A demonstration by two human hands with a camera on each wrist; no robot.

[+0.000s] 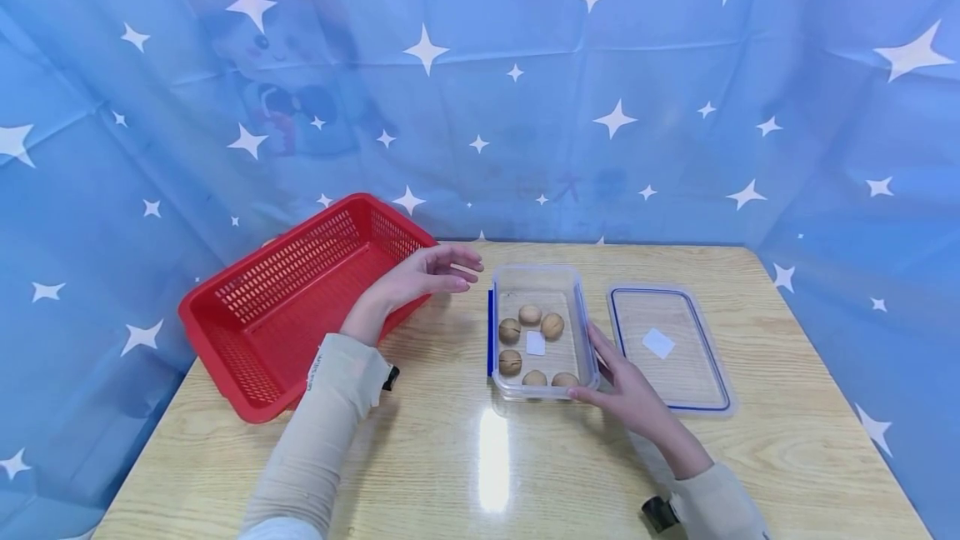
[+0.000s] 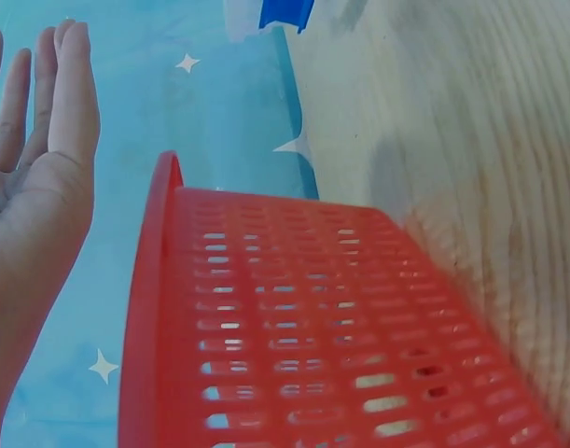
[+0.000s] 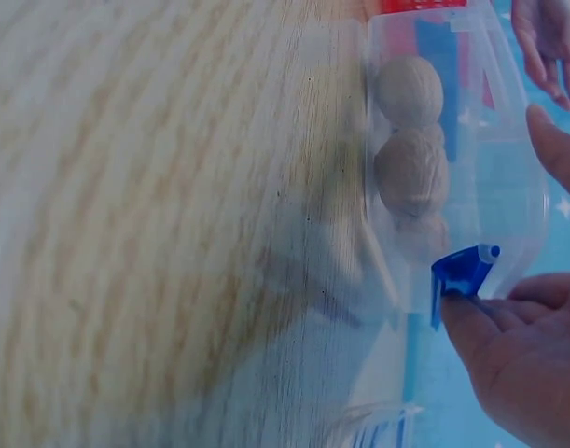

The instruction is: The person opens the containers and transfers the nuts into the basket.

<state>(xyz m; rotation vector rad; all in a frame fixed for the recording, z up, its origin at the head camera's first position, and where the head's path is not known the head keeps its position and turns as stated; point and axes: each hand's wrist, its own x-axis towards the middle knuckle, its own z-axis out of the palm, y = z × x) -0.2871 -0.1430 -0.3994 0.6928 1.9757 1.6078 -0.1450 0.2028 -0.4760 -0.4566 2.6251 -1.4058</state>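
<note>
A clear plastic food container [image 1: 536, 273] with a blue side latch [image 1: 491, 332] stands on the table without its lid. Several walnuts [image 1: 552, 326] lie on its bottom around a white label. My right hand [image 1: 630, 394] holds the container at its near right corner, thumb on the front and fingers along the right side. In the right wrist view, fingers touch another blue latch [image 3: 464, 271]. My left hand [image 1: 431, 272], fingers extended and holding nothing, hovers between the container and the red basket [image 1: 300, 282]. The left wrist view shows its palm beyond the basket's rim.
The container's lid [image 1: 675, 348], with a blue seal and white label, lies flat to the right. The red perforated basket stands tilted at the table's left side. A blue star-patterned curtain [image 1: 480, 98] hangs behind the wooden table [image 1: 442, 457].
</note>
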